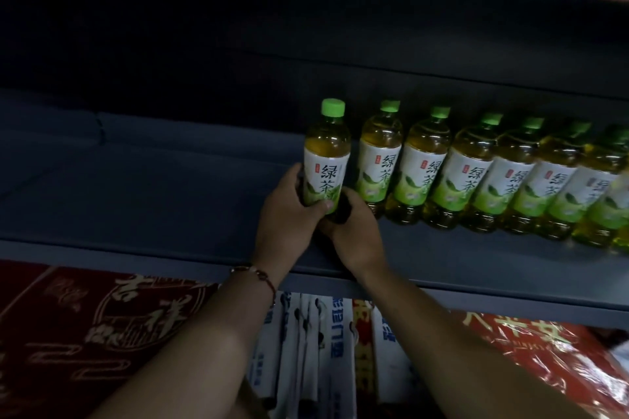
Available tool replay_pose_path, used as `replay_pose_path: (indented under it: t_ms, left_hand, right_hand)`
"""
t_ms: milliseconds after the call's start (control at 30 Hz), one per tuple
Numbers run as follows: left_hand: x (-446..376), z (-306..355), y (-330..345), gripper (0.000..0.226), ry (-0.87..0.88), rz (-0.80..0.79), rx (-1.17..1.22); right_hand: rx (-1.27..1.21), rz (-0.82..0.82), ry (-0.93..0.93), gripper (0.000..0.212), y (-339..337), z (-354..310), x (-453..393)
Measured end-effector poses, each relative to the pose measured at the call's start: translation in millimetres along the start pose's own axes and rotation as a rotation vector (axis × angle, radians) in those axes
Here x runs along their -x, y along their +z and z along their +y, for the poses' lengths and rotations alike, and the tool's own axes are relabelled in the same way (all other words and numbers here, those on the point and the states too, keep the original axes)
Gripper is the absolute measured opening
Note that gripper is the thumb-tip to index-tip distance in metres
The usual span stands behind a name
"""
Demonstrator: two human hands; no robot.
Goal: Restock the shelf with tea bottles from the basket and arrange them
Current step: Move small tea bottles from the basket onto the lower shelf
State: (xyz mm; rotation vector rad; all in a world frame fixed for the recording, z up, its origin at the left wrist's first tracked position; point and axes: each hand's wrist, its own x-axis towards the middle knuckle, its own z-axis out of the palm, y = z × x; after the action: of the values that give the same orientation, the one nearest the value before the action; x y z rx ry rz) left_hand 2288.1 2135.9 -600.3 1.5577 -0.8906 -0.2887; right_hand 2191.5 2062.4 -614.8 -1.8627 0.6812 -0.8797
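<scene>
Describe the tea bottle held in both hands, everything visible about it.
The held tea bottle is clear plastic with a light green cap, amber tea inside and a white-and-green label with dark characters. It stands upright on the dark shelf, at the left end of the row of matching bottles. The left hand grips its lower body; the right hand holds its base.

Head view, close, down onto shelf

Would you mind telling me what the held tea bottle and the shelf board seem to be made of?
Held tea bottle: apparently clear glossy plastic, since the amber tea shows through; matte green cap, printed white-green label. Shelf board: smooth, matte dark grey, likely painted metal, though the dim light leaves it open.
</scene>
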Motion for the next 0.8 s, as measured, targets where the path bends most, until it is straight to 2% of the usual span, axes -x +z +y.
replay_pose_path:
  t_ms: [167, 300, 500, 667, 733, 800]
  left_hand:
    - [-16, -9, 6, 0.062, 0.030, 0.005, -0.048]
    - [-24, -16, 12, 0.070, 0.033, 0.014, -0.117]
    - [-22, -14, 12, 0.071, 0.048, 0.020, -0.174]
    - [-8, -9, 5, 0.050, 0.012, 0.002, -0.360]
    - [2, -8, 3, 0.040, 0.002, -0.051, -0.464]
    - [13, -5, 3, 0.039, -0.009, -0.117, -0.576]
  right_hand:
    - [0.022, 0.052, -0.005, 0.050, 7, 6, -10]
    - [0.015, 0.036, -0.014, 0.057, 8, 8, -11]
    - [0.064, -0.013, 0.003, 0.055, -1, 2, -9]
    - [0.199, -0.095, 0.009, 0.056, -21, -8, 3]
    - [0.306, -0.132, 0.001, 0.056, -35, -10, 11]
    - [0.427, -0.182, -0.012, 0.060, -51, -10, 20]
